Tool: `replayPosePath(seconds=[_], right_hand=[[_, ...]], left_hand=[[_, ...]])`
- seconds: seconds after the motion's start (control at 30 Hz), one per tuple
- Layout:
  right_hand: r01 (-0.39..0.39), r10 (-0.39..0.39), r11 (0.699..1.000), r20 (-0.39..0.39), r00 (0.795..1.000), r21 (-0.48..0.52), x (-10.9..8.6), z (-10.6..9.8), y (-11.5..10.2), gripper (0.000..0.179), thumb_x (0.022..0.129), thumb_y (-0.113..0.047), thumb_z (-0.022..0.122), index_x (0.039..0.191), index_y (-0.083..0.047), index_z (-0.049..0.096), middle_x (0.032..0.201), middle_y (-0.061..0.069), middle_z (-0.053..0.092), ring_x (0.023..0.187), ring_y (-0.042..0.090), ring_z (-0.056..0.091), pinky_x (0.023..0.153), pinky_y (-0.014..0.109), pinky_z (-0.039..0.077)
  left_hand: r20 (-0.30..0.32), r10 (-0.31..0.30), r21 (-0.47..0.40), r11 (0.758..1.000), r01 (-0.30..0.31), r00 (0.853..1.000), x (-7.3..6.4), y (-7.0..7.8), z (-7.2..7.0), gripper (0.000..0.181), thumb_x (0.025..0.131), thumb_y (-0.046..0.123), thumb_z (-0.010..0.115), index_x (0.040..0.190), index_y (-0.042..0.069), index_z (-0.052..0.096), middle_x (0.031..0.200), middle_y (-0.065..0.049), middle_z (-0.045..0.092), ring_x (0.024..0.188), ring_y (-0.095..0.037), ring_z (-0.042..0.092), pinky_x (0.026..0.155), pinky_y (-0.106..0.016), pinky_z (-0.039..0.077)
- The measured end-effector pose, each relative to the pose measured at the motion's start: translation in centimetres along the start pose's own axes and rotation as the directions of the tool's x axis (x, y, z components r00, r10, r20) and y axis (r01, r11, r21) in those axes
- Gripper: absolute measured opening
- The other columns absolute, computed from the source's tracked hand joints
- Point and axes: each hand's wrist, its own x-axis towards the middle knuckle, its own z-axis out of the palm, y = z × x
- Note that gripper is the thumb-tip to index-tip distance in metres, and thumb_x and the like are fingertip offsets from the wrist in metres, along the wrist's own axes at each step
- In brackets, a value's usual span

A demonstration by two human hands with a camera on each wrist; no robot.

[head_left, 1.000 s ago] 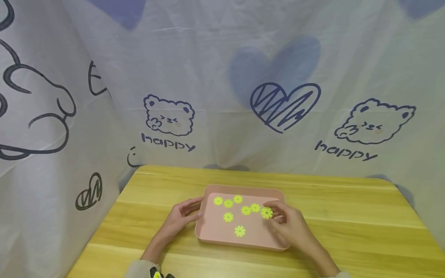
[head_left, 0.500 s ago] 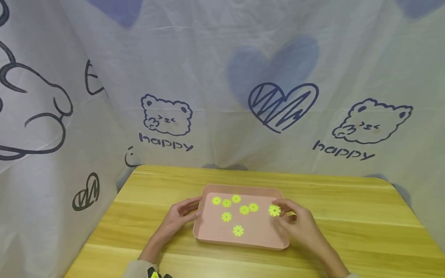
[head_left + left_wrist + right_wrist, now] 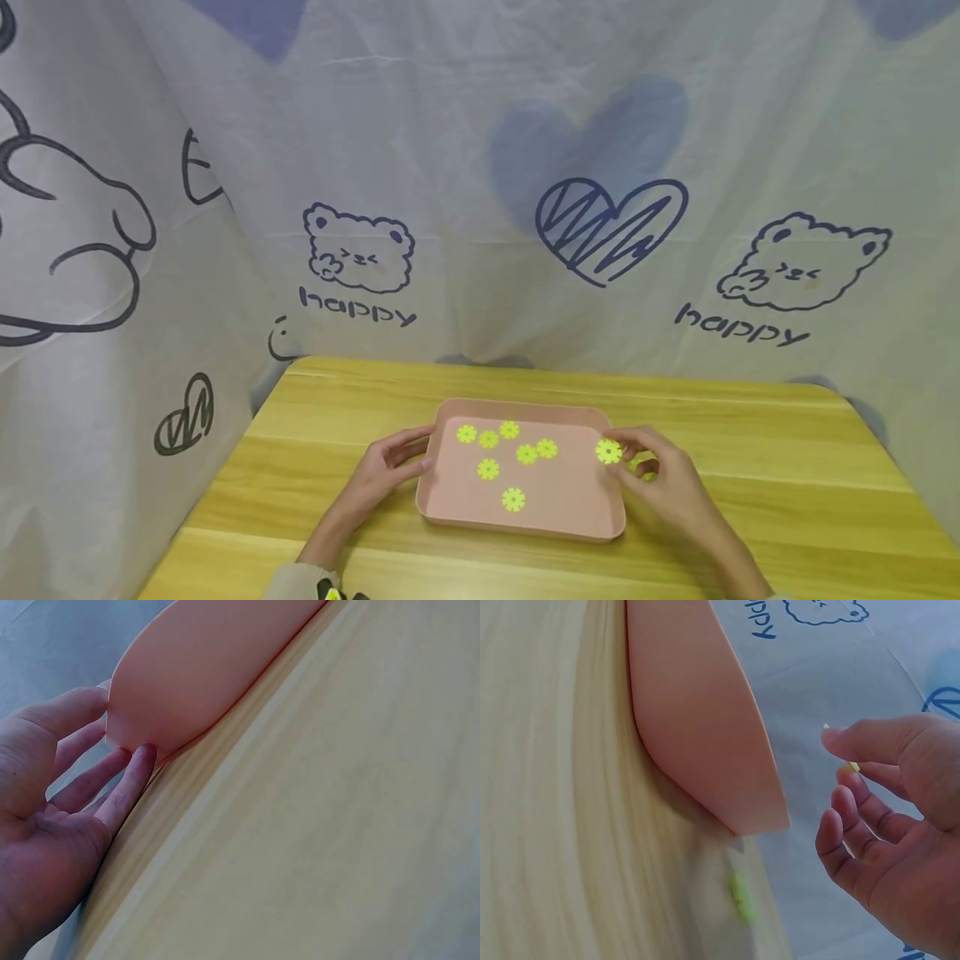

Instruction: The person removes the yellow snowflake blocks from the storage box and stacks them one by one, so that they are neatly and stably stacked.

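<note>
"Fingers (image 3: 632,434) of the right hand (image 3: 666,477): what are they holding?"
"They pinch one yellow flower-shaped piece (image 3: 608,452) by the right rim of the pink tray (image 3: 558,504)."
"And the left hand (image 3: 382,471)?"
"Its fingers lie loosely spread, touching the tray's left end."
"What does the tray hold?"
"Seven similar yellow pieces (image 3: 488,469), scattered toward its left and middle."
"Anything beside it?"
"A blurred yellow-green thing (image 3: 742,896) on the table (image 3: 750,467), near the tray's right end; behind the tray hangs a printed white cloth (image 3: 480,317)."

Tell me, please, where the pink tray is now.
In the head view's lower centre, the pink tray sits on the wood-grain table, between the left hand and right hand.
</note>
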Motion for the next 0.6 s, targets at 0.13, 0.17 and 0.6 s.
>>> replayPosePath(seconds=[0.13,0.17,0.6], right_hand=[[-0.018,0.018,0.999,-0.008,1.000,-0.028,0.0,-0.7,0.2,0.041,0.079,0.006,0.085,0.116,-0.007,0.073,0.096,-0.001,0.066,0.085,0.017,0.059,0.063,0.024,0.059],[-0.023,0.022,0.999,-0.010,1.000,-0.031,0.0,-0.8,0.3,0.041,0.079,0.006,0.085,0.116,-0.007,0.073,0.097,-0.001,0.066,0.086,0.017,0.058,0.064,0.024,0.059],[-0.079,0.079,0.995,-0.006,0.997,-0.058,-0.1,-2.5,1.7,0.038,0.082,0.004,0.083,0.118,-0.004,0.073,0.106,0.004,0.066,0.087,0.017,0.056,0.067,0.024,0.060]], left_hand=[[0.000,0.011,-0.002,1.000,-0.011,1.000,0.0,0.0,0.0,0.056,0.096,0.005,0.072,0.148,-0.002,0.050,0.154,-0.024,0.046,0.141,-0.042,0.044,0.106,-0.030,0.049],[-0.001,0.010,-0.002,1.000,-0.010,1.000,0.0,0.0,0.0,0.056,0.096,0.005,0.071,0.148,-0.002,0.051,0.154,-0.023,0.046,0.141,-0.042,0.044,0.106,-0.030,0.049],[0.003,0.011,0.004,1.000,-0.011,1.000,0.1,0.1,0.0,0.056,0.097,0.006,0.071,0.148,-0.002,0.050,0.154,-0.023,0.046,0.141,-0.042,0.044,0.106,-0.029,0.049]])
